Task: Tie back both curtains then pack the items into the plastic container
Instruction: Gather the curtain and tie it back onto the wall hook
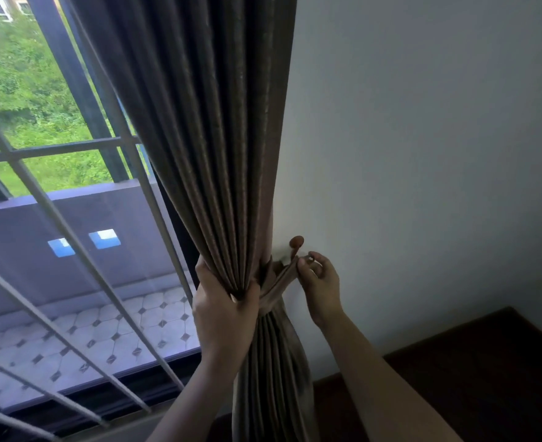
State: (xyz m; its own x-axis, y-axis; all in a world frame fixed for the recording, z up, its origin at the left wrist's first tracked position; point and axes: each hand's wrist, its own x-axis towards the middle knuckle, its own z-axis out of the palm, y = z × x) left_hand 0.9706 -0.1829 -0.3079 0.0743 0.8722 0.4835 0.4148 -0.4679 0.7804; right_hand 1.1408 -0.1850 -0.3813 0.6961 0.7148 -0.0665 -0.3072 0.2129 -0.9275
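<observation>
A brown pleated curtain [212, 154] hangs gathered against the white wall at the window's right side. My left hand [221, 311] squeezes the bunched folds at waist height. A matching fabric tieback [276, 288] wraps around the bundle just right of that hand. My right hand [320, 282] pinches the tieback's loop end beside a brown wall hook [296, 243] with a round knob. The loop is at the hook's stem; whether it is over the hook I cannot tell. No plastic container or second curtain is in view.
A window with slanted grey security bars [72, 237] fills the left, a tiled balcony and greenery beyond it. The white wall [422, 154] fills the right. Dark wooden furniture [473, 378] stands at the lower right below my right arm.
</observation>
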